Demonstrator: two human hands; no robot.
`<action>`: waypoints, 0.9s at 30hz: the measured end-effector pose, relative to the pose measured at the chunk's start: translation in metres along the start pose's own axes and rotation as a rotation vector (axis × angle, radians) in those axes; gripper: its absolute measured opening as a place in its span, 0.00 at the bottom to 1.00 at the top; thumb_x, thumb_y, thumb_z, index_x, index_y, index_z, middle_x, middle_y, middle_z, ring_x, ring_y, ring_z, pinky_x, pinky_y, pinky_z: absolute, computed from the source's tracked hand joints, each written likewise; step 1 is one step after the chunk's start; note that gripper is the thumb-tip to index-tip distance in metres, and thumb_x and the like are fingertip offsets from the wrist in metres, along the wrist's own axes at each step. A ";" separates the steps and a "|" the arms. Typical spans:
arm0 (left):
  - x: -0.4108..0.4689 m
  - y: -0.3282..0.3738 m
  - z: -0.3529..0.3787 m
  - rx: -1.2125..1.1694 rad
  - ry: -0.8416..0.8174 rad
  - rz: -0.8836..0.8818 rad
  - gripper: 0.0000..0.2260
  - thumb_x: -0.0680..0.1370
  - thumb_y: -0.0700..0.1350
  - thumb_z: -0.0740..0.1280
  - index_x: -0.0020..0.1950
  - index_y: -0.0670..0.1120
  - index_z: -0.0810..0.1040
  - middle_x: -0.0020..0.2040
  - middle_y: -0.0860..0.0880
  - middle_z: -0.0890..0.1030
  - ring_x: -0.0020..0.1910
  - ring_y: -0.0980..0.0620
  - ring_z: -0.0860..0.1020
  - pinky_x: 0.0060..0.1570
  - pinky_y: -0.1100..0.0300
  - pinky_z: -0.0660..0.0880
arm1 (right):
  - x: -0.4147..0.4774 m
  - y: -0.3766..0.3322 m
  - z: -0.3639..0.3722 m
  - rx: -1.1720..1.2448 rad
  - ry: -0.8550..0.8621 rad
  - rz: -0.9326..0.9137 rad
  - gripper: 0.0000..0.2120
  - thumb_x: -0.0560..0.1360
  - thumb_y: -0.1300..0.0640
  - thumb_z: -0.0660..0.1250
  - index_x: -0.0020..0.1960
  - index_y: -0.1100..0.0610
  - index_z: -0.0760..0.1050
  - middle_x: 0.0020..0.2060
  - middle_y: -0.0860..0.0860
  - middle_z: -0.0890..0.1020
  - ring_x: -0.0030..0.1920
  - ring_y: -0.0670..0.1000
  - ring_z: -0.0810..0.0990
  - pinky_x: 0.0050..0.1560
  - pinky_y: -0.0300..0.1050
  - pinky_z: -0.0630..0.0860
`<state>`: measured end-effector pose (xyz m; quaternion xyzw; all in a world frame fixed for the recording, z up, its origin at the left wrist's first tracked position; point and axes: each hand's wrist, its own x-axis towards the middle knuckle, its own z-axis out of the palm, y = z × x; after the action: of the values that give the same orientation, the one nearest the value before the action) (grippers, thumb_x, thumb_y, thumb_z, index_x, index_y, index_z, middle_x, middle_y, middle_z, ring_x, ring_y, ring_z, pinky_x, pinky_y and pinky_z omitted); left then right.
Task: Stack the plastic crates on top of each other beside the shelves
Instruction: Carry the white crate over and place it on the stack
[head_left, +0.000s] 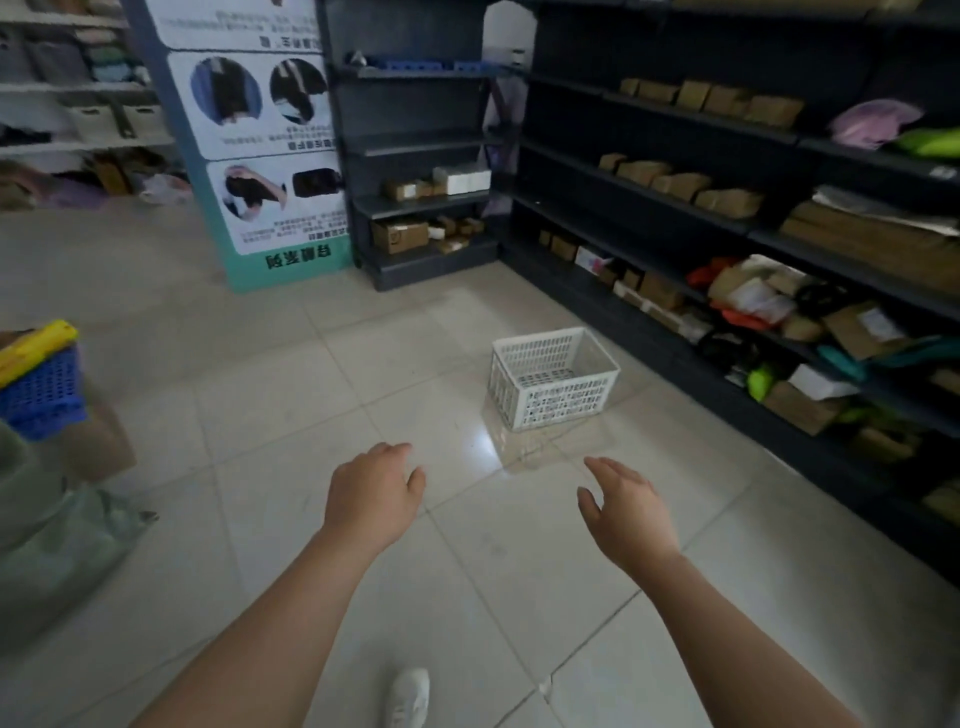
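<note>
A white plastic crate (555, 378) stands upright and empty on the tiled floor, close to the dark shelves (727, 228) on the right. At the far left edge sits a blue crate (44, 397) with a yellow one (34, 349) on top of it. My left hand (373, 493) and my right hand (626, 512) are both stretched out in front of me, fingers apart and holding nothing, well short of the white crate.
The dark shelves hold cardboard boxes and coloured parcels. A second dark shelf unit (421, 156) stands at the back beside a tall printed sign board (260, 140). A brown box (98, 441) and a grey-green sack (57, 545) lie at the left. My white shoe (410, 696) shows below.
</note>
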<state>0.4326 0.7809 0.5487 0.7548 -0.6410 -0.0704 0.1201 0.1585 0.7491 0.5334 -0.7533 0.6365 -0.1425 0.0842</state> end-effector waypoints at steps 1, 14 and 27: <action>0.019 0.004 0.001 0.001 -0.007 0.020 0.18 0.79 0.53 0.57 0.64 0.46 0.74 0.58 0.44 0.79 0.56 0.42 0.78 0.54 0.52 0.73 | 0.014 0.002 0.001 0.001 0.004 0.022 0.21 0.77 0.53 0.61 0.69 0.57 0.70 0.66 0.54 0.75 0.65 0.57 0.72 0.66 0.49 0.67; 0.247 0.034 0.006 0.026 -0.087 0.248 0.18 0.79 0.53 0.56 0.63 0.45 0.74 0.59 0.45 0.78 0.57 0.43 0.78 0.56 0.52 0.73 | 0.184 0.014 -0.004 0.007 0.076 0.278 0.21 0.77 0.52 0.60 0.69 0.56 0.69 0.66 0.53 0.75 0.65 0.56 0.73 0.65 0.50 0.69; 0.411 0.125 0.067 -0.025 -0.104 0.358 0.17 0.79 0.52 0.57 0.62 0.46 0.75 0.57 0.46 0.79 0.54 0.45 0.79 0.51 0.54 0.73 | 0.323 0.108 -0.003 -0.007 0.064 0.393 0.21 0.78 0.52 0.60 0.69 0.55 0.68 0.66 0.52 0.75 0.63 0.56 0.74 0.63 0.50 0.68</action>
<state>0.3652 0.3516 0.5381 0.6224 -0.7696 -0.0947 0.1066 0.1048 0.4133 0.5382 -0.6101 0.7740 -0.1453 0.0875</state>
